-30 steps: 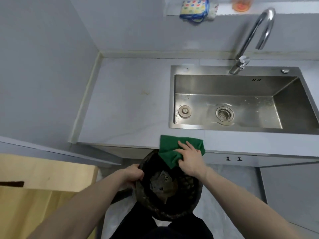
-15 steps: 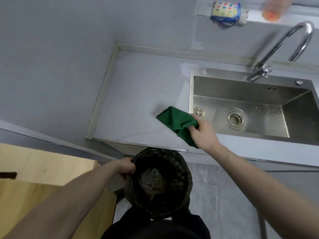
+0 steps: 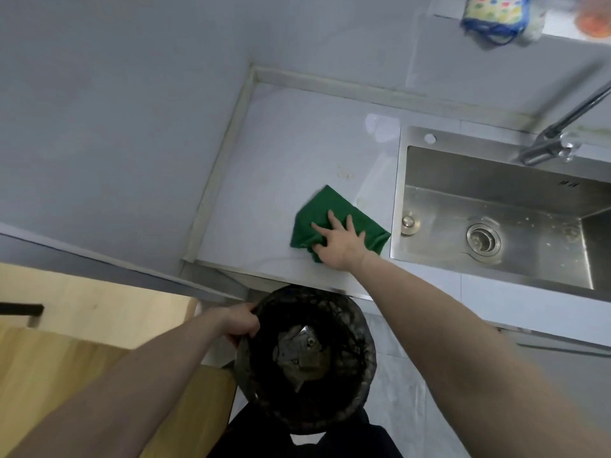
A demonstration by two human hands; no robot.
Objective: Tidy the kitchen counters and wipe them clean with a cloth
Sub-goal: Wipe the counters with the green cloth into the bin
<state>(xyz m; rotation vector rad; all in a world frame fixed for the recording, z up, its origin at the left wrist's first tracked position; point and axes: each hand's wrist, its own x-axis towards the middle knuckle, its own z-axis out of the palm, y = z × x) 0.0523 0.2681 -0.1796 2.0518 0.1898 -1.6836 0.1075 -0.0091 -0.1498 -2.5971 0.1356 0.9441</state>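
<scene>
A green cloth [image 3: 330,209] lies flat on the pale counter [image 3: 291,150], just left of the steel sink [image 3: 496,200]. My right hand [image 3: 340,242] presses down on the cloth with its fingers spread and straight. Below the counter's front edge, my left hand [image 3: 238,322] grips the rim of a black-lined waste bin [image 3: 350,332] that has some crumpled scraps at its bottom.
A tap [image 3: 555,140] stands behind the sink. A colourful sponge [image 3: 492,14] and an orange object [image 3: 591,18] sit on the ledge above. Grey walls close the counter at left and back. A wooden surface [image 3: 66,358] lies at lower left.
My right hand lifted the cloth from the counter's front edge above the bin, carried it inward, and now presses it flat beside the sink. The left hand still holds the bin.
</scene>
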